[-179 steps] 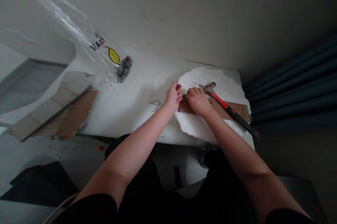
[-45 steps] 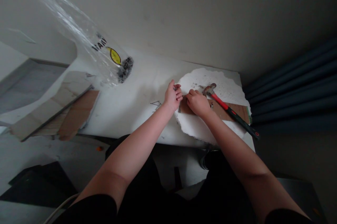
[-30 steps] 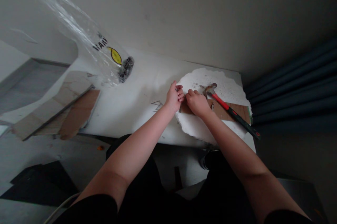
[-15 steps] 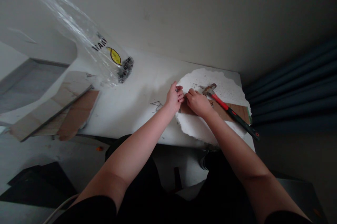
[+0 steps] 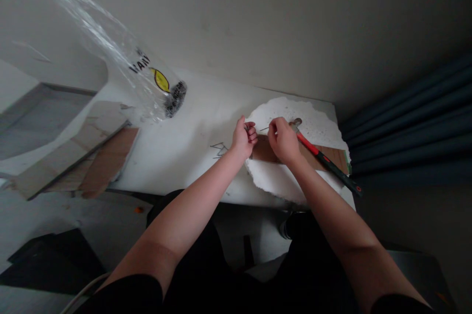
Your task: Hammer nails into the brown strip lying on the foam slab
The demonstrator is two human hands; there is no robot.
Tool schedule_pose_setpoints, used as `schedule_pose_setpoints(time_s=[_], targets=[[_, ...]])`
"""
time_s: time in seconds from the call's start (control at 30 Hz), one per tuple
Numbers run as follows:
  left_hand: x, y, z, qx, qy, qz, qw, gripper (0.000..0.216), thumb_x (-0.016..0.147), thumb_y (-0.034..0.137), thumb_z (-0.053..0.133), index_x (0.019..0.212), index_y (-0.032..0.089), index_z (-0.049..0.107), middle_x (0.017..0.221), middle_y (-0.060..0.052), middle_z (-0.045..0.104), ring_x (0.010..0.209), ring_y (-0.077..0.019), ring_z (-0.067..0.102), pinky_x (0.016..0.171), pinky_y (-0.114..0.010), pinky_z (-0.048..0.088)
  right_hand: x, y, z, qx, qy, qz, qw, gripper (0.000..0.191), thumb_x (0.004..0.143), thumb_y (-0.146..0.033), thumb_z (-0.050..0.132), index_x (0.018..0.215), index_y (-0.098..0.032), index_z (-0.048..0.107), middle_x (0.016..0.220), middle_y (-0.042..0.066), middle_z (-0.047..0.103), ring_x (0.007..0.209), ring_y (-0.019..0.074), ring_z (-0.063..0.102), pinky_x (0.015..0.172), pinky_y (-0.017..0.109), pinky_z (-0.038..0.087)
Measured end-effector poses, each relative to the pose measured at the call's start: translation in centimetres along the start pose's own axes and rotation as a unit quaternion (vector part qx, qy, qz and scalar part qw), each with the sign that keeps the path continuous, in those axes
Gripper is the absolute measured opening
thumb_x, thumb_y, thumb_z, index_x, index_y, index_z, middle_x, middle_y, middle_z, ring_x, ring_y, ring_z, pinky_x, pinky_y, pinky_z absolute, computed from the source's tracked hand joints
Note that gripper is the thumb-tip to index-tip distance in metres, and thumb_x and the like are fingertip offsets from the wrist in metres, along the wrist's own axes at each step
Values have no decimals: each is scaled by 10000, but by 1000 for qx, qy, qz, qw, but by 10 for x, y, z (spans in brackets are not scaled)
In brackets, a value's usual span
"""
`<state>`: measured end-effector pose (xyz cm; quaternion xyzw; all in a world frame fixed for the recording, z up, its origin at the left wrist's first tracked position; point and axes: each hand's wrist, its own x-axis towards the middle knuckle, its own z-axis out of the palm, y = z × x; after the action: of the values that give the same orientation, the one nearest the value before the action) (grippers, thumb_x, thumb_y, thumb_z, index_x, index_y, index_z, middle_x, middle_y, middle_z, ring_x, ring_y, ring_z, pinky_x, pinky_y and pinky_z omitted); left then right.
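Note:
My right hand (image 5: pixel 284 141) pinches a thin nail (image 5: pixel 264 129) whose length points left toward my other hand. Palm up with its fingers curled, my left hand (image 5: pixel 245 139) has something small and dark in it that I cannot make out. Both hands are over the left end of a brown wooden board (image 5: pixel 265 151), which lies on a ragged white slab (image 5: pixel 275 176). A claw hammer (image 5: pixel 324 159) with a red and black handle rests across the board, its head partly hidden behind my right hand. Several loose nails (image 5: pixel 219 149) lie left of my left hand.
A clear plastic bag (image 5: pixel 147 83) with a yellow print stands on the white table (image 5: pixel 188 152). Wood-coloured boards (image 5: pixel 106 157) jut over its left edge. Dark curtains (image 5: pixel 409 127) hang at right, and black flat pieces (image 5: pixel 55 260) lie on the floor.
My right hand has moved right, away from my left hand, and a nail now shows in its fingers. My left hand has barely moved.

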<state>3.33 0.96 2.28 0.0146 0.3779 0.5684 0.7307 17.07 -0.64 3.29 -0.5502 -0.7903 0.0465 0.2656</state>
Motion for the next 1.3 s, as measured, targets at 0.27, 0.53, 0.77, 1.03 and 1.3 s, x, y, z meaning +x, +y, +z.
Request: schedule_pose_setpoints(time_s=[0.27, 0.53, 0.77, 1.03, 1.3], targets=[[-3, -9, -1, -93, -24, 22, 995, 497, 921, 646, 497, 859, 167, 616, 703, -51, 636, 619, -154, 633, 583, -252, 478, -10, -13, 2, 131, 164, -66, 975, 204, 1026, -289, 414, 1019, -215, 603, 1024, 109, 575, 1020, 239, 573, 906, 418, 485], [-10, -6, 4, -95, -45, 10, 994, 467, 967, 589, 448, 835, 173, 614, 710, -53, 636, 636, -156, 637, 620, -268, 506, -13, -16, 10, 72, 87, -94, 989, 180, 957, -333, 555, 1037, -220, 669, 1344, 150, 512, 1266, 297, 469, 1020, 488, 420], [-5, 13, 0, -60, 9, 25, 998, 405, 1011, 483, 446, 737, 192, 514, 479, 88, 303, 343, -54, 239, 356, -200, 177, -3, 4, 3, 51, -19, -12, 998, 191, 952, -189, 481, 969, -159, 670, 1000, 108, 620, 928, 223, 595, 850, 353, 478], [-7, 12, 1, -34, -12, 22, 999, 450, 1011, 520, 416, 725, 186, 510, 472, 92, 291, 332, -46, 234, 343, -192, 151, -2, -3, 8, -171, -200, -62, 963, 255, 1008, -210, 456, 1035, -144, 701, 1119, 135, 646, 1056, 248, 576, 818, 310, 448], [-5, 7, 1, -19, -13, 28, 999, 444, 1008, 507, 427, 716, 184, 515, 466, 92, 291, 330, -49, 234, 342, -194, 144, -1, -11, 10, -226, -229, -107, 941, 309, 1036, -179, 367, 1042, -132, 672, 1141, 156, 619, 1028, 257, 568, 742, 320, 450]])
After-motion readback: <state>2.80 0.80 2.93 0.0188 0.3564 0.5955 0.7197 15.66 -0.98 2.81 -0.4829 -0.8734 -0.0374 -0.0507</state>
